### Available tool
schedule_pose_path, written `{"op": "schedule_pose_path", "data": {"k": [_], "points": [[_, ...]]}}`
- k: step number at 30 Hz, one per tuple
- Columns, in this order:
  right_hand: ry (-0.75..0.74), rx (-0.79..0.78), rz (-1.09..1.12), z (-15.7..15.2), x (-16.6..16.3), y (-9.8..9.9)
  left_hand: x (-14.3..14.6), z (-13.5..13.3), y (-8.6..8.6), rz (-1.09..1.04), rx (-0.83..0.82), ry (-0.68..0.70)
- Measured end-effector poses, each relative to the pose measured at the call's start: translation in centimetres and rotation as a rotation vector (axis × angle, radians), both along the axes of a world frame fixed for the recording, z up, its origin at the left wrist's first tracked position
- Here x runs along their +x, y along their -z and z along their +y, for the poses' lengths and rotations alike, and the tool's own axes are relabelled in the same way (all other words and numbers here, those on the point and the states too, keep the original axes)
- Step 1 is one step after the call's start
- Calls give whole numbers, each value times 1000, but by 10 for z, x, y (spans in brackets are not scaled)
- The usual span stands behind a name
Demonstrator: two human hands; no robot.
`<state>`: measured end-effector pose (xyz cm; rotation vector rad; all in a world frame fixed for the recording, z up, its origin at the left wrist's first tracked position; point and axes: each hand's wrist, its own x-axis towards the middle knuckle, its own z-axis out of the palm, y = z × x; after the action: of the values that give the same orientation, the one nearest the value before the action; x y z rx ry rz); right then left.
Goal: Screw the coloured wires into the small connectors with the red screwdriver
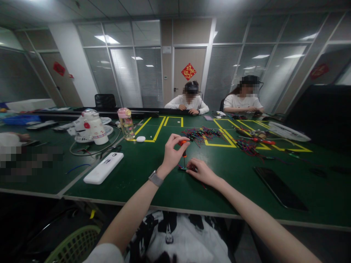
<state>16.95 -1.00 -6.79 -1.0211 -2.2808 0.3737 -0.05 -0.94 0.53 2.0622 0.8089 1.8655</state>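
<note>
My left hand point(175, 150) grips the top of a small orange-and-black screwdriver point(184, 151), a watch on that wrist. The screwdriver stands upright, its thin shaft pointing down at a small dark green wired part point(182, 168) on the table. My right hand point(200, 171) lies on the tabletop with its fingers closed at the right end of this part; what the fingertips pinch is partly hidden. Beyond my hands is a pile of small connectors with red and dark wires point(201, 134). A second wire bundle point(248, 146) lies to the right.
On the green table point(153, 193) are a white power bank point(104, 168), a clear bottle point(126, 124), a white jug point(95, 126) and a black phone point(279, 188). Another red-handled screwdriver point(263, 141) lies right. Two people sit opposite; a co-worker's arm shows far left.
</note>
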Motion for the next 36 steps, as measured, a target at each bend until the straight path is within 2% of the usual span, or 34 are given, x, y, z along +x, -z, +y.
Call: {"op": "schedule_pose_path", "data": {"k": [14, 21, 28, 36], "points": [[-4, 2, -3, 1, 1, 2, -2, 0, 0, 4, -111, 115], [-6, -2, -8, 1, 1, 1, 1, 0, 2, 21, -147, 238], [-2, 3, -17, 1, 0, 1, 2, 0, 0, 28, -164, 222], [-16, -6, -9, 2, 1, 1, 3, 4, 3, 11, -166, 290]]}}
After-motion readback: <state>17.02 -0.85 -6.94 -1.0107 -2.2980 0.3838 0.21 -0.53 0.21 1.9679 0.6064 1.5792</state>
